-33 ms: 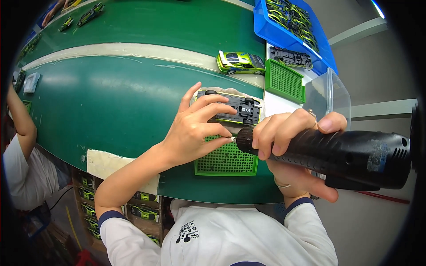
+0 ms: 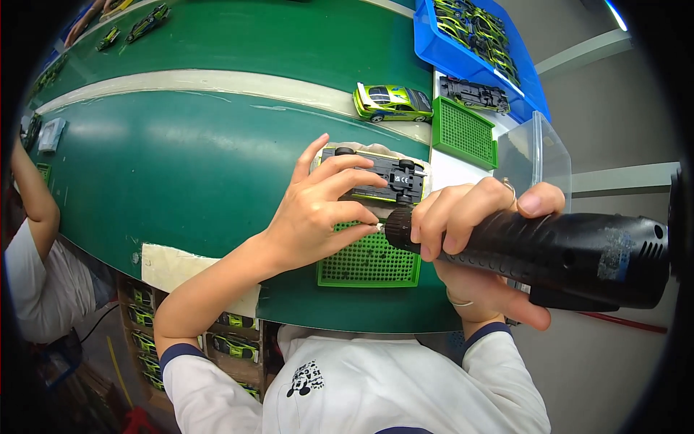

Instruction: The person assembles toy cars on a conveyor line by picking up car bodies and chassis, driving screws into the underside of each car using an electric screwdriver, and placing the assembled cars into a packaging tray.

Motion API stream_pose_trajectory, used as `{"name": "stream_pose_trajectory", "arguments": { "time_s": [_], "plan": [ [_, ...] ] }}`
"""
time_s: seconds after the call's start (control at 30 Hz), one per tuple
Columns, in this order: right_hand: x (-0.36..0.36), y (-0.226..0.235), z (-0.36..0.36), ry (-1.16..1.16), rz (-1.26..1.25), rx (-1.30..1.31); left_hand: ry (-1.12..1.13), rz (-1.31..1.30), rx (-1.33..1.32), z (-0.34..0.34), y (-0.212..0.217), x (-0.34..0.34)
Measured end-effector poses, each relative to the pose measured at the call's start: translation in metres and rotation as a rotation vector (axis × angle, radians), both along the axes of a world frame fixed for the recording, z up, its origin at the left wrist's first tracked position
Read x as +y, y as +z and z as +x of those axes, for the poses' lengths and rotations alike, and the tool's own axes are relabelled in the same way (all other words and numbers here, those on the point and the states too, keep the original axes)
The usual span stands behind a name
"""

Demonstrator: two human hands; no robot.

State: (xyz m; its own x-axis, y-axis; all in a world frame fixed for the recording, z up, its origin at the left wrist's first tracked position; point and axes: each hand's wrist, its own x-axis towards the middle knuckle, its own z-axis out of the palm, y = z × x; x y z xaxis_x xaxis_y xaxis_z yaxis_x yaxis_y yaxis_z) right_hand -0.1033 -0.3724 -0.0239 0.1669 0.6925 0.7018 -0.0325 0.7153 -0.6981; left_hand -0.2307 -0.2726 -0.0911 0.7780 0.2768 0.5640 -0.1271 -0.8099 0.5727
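Note:
My right hand (image 2: 470, 224) is wrapped round a black electric screwdriver (image 2: 578, 253), which lies level with its nose toward my left hand (image 2: 318, 210). Thumb and forefinger of the left hand are pinched together right at the short metal bit (image 2: 380, 227); whatever they hold there is too small to make out. The other left fingers spread over a toy car (image 2: 390, 177) lying wheels up, its black underside showing, in a pale holder. Below the pinch sits a green tray (image 2: 369, 260) full of small holes, with dark bits in some; the left hand hides part of it.
A yellow-green toy car (image 2: 394, 103) stands upright beyond the holder. To its right are another green tray (image 2: 466, 134), an upturned car (image 2: 475, 94), a blue bin (image 2: 531, 90) of car parts and a clear box (image 2: 538, 155). At left is another person's arm (image 2: 36, 188).

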Motion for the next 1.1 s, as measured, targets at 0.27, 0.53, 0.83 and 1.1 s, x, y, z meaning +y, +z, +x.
{"name": "stream_pose_trajectory", "arguments": {
  "time_s": [0.27, 0.53, 0.83, 1.1],
  "plan": [
    [0.025, 0.004, 0.001, 0.024, 0.045, -0.044, 0.047, 0.045, 0.030, -0.005, 0.004, 0.023],
    [0.068, 0.004, -0.013, -0.087, -0.189, -0.122, -0.096, -0.219, 0.215, -0.012, -0.017, 0.064],
    [0.082, -0.020, -0.018, -0.146, -0.257, -0.091, -0.121, -0.286, 0.234, -0.012, -0.022, 0.069],
    [0.086, -0.022, -0.020, -0.071, -0.224, -0.120, -0.131, -0.356, 0.230, -0.014, -0.027, 0.069]
  ]
}}
